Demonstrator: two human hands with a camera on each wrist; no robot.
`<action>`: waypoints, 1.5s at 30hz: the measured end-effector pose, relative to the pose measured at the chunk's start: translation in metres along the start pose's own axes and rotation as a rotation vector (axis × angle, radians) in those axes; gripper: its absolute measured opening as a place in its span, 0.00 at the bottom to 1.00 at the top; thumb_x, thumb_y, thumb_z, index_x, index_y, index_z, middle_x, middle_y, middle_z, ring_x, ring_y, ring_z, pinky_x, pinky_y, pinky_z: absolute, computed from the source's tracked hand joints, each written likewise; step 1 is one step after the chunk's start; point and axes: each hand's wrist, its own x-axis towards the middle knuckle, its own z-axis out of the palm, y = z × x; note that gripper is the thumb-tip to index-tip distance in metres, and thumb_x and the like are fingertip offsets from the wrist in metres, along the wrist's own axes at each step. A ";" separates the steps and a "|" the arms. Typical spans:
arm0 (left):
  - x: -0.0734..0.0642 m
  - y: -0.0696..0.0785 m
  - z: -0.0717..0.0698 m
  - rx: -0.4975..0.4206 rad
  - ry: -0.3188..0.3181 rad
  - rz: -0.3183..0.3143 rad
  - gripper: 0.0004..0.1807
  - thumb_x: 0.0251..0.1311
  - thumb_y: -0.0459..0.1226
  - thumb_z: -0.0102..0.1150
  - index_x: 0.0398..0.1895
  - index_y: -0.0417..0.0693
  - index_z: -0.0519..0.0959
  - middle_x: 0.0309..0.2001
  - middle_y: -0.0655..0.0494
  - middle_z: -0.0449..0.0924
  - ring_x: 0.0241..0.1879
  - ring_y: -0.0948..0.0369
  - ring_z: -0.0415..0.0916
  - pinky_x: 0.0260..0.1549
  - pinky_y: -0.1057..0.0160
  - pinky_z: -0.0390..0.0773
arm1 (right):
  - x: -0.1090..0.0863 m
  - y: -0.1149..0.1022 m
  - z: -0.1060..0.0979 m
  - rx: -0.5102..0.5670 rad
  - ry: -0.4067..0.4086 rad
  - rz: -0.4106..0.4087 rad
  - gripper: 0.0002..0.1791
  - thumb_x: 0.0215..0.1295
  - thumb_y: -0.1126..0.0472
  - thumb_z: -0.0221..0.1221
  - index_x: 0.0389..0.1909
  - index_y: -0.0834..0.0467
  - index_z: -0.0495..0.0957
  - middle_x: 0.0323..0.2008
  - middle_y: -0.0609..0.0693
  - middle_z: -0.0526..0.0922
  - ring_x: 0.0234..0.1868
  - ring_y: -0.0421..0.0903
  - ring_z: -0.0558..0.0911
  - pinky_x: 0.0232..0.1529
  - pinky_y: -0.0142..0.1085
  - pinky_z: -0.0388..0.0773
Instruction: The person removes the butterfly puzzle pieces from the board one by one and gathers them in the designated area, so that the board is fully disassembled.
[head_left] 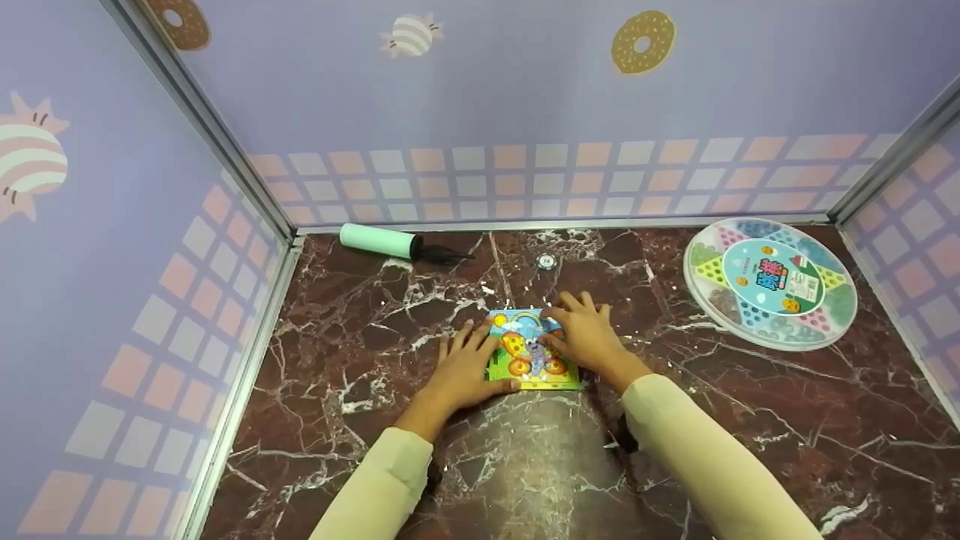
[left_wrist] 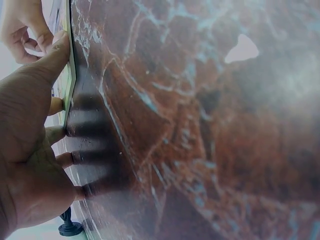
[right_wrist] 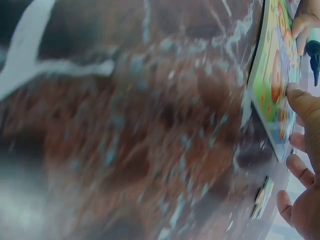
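A small, thin, square picture board [head_left: 534, 358], with a cartoon butterfly, sun and rainbow, lies flat on the marbled tabletop. My left hand [head_left: 466, 369] rests along its left side, fingers spread and thumb on the lower edge. My right hand [head_left: 587, 331] is over the upper right part, its thumb touching the printed face and its other fingers reaching past the far edge. In the right wrist view the thumb of the right hand [right_wrist: 309, 135] presses on the board [right_wrist: 272, 80]. The left wrist view shows the board's thin edge beside the left hand [left_wrist: 35, 120].
A mint-green hand pump [head_left: 377, 241] with a black nozzle lies at the back left. Behind the board is a round black-and-white chip [head_left: 546, 262]. A round, clear-edged Chinese checkers box [head_left: 772, 285] lies at the right. Patterned walls enclose the back and sides.
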 end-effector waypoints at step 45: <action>0.001 0.000 -0.001 0.019 -0.030 -0.018 0.53 0.67 0.69 0.67 0.87 0.54 0.65 0.92 0.50 0.48 0.91 0.40 0.41 0.85 0.24 0.40 | 0.025 -0.042 0.011 -0.167 -0.090 0.013 0.26 0.76 0.53 0.70 0.72 0.49 0.80 0.72 0.59 0.76 0.68 0.64 0.72 0.59 0.72 0.75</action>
